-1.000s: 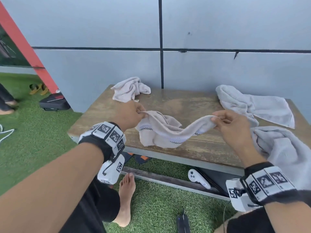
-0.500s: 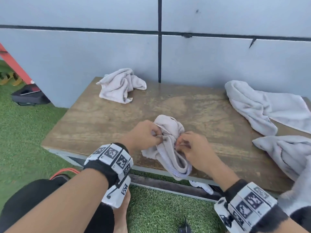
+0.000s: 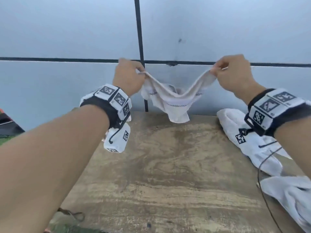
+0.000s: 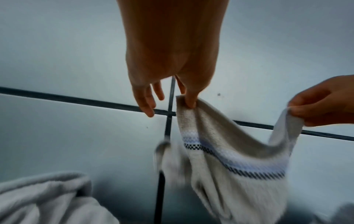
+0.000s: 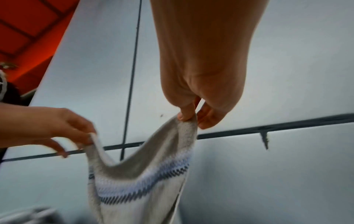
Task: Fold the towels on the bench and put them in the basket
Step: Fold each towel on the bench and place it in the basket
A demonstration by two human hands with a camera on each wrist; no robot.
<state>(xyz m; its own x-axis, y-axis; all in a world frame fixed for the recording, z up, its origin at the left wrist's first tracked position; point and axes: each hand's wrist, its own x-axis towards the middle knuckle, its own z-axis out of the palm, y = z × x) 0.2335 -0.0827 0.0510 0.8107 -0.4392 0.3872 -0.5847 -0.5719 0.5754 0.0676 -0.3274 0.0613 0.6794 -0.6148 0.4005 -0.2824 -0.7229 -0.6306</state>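
A small off-white towel point(image 3: 170, 100) with a blue and dark checked stripe hangs in the air above the far edge of the wooden bench point(image 3: 168, 165). My left hand point(image 3: 129, 76) pinches one upper corner and my right hand point(image 3: 230, 73) pinches the other, so the top edge sags between them. In the left wrist view the towel point(image 4: 229, 151) hangs from my left hand point(image 4: 188, 101), thumb and forefinger on the corner. In the right wrist view my right hand point(image 5: 188, 118) pinches the towel point(image 5: 143, 174) in the same way. No basket is in view.
Two more crumpled white towels lie on the bench at the right, one further back point(image 3: 252, 145) and one at the near right point(image 3: 289, 195). Another towel point(image 4: 44, 198) shows low left in the left wrist view. A grey panelled wall point(image 3: 67, 31) stands behind.
The towel was bunched between both hands on the bench's front edge. Now both hands have risen and spread apart, lifting it off the bench by its two upper corners.
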